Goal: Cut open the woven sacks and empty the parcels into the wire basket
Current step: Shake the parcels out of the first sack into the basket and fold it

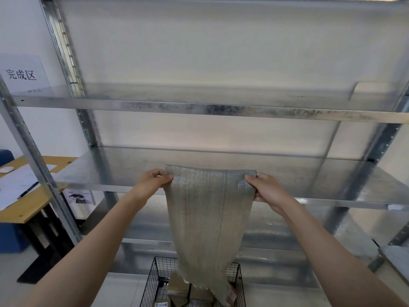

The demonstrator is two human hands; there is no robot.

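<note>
A grey-green woven sack [210,218] hangs upside down, held up in front of the metal shelving. My left hand [152,181] grips its upper left corner and my right hand [269,191] grips its upper right corner. The sack's frayed open end dangles down into the black wire basket [155,275] on the floor. Brown cardboard parcels [177,289] lie inside the basket, partly hidden behind the sack.
A galvanised metal shelving unit [210,109] stands right behind the sack, its shelves bare. A wooden desk [26,209] with papers and a pen sits at the left. A white sign [22,74] with characters hangs on the wall at upper left.
</note>
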